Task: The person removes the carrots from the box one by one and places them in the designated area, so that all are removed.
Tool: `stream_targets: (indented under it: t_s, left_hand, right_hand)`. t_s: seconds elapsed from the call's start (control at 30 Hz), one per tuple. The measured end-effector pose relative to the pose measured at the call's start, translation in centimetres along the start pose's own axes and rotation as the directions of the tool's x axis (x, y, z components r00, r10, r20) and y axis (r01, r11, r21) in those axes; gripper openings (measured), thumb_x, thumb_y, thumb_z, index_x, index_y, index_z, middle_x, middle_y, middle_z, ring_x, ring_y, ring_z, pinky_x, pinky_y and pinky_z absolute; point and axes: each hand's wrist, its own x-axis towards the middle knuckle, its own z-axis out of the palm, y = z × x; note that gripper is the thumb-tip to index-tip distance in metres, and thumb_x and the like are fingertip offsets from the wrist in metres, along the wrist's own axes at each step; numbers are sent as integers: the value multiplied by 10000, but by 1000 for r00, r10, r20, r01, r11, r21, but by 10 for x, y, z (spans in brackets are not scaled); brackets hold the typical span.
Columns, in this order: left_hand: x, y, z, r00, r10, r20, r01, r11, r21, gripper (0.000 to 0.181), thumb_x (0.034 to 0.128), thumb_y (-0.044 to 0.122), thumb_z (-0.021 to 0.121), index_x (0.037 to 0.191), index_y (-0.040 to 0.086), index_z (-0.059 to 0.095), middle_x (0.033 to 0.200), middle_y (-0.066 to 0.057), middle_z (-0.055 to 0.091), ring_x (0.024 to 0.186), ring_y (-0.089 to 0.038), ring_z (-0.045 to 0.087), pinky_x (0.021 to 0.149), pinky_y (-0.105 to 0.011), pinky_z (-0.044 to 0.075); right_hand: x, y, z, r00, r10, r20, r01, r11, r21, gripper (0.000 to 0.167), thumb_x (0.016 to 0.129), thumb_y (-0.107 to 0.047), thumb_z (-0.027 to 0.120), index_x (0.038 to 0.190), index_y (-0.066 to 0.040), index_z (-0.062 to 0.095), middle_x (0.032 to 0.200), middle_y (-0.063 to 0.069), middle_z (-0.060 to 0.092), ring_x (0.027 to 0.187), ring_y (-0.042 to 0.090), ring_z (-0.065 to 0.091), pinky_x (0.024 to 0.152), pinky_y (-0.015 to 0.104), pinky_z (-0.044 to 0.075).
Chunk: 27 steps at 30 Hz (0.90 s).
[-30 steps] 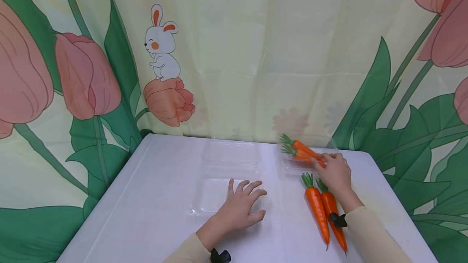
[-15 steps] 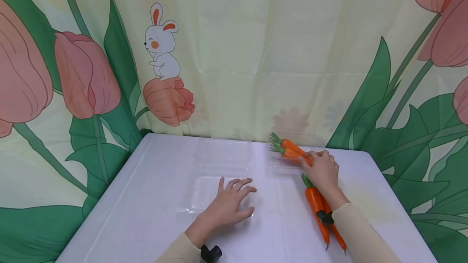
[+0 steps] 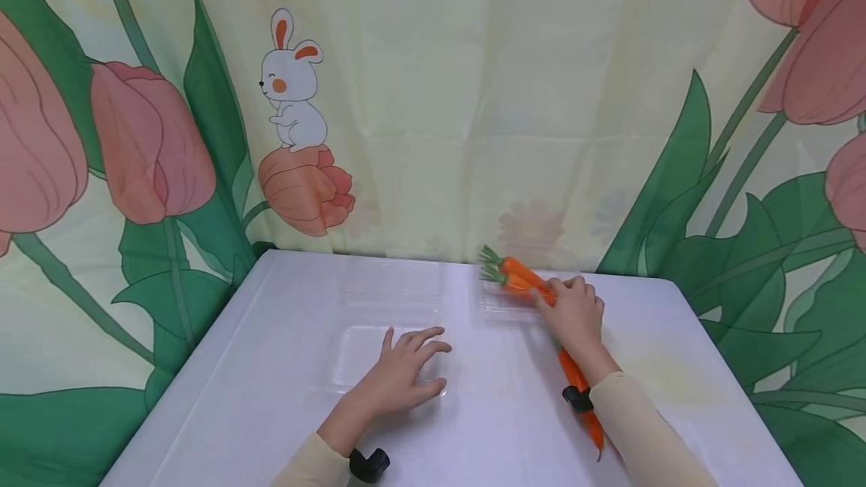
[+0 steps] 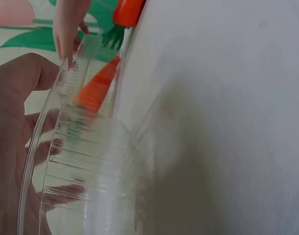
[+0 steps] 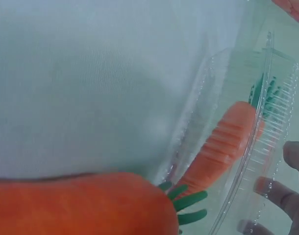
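Note:
Two orange carrots (image 3: 521,276) with green tops lie slanted in a clear plastic container (image 3: 501,307) at the table's back right. My right hand (image 3: 573,318) holds this container's right end, by the carrots' tips. My left hand (image 3: 399,378), fingers spread, touches the near right part of another clear plastic container (image 3: 355,355), whose hinged lid (image 3: 391,280) lies open behind it. In the left wrist view my thumb (image 4: 39,73) meets that rim, with fingers seen through the plastic. A loose carrot (image 3: 573,374) lies under my right forearm; another is nearly all hidden there.
A white cloth covers the table (image 3: 271,367). Directly behind its back edge hangs a curtain (image 3: 419,134) printed with tulips and a rabbit. A black wrist camera (image 3: 577,398) hangs close over the loose carrot.
Both hands have moved left, and both clear containers have shifted left with them, carrots included. My right forearm now covers more of the loose carrots.

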Motion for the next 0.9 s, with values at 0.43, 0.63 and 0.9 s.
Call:
stream_targets:
  t_s: [0.43, 0.63, 0.9]
  left_hand:
    - [-16, -27, -17, 1000, -23, 18, 24, 998, -58, 433, 947, 371, 688, 1361, 269, 608, 1592, 32, 438, 1437, -290, 464, 1108, -830, 153]
    - [-23, -39, -28, 999, -22, 37, 26, 994, -103, 435, 944, 339, 695, 1362, 247, 615, 1603, 19, 427, 1464, -265, 440, 1119, -824, 126]
    - [-33, -51, -35, 999, -35, 32, 39, 989, -143, 415, 928, 333, 710, 1329, 248, 647, 1589, 12, 448, 1450, -293, 454, 1135, -807, 144]
  right_hand:
    - [-3, -22, 12, 999, -27, -20, 27, 1000, 12, 488, 993, -463, 613, 1279, -74, 682, 1146, 211, 491, 1091, 402, 450, 938, 606, 371]
    - [-6, -29, 17, 999, -38, -33, 39, 999, 32, 476, 982, -456, 631, 1263, -77, 691, 1130, 207, 495, 1074, 395, 445, 914, 584, 357]
    - [-12, -42, 20, 998, -51, -24, 52, 998, 21, 484, 973, -472, 630, 1264, -92, 697, 1125, 197, 496, 1076, 385, 447, 892, 562, 365]
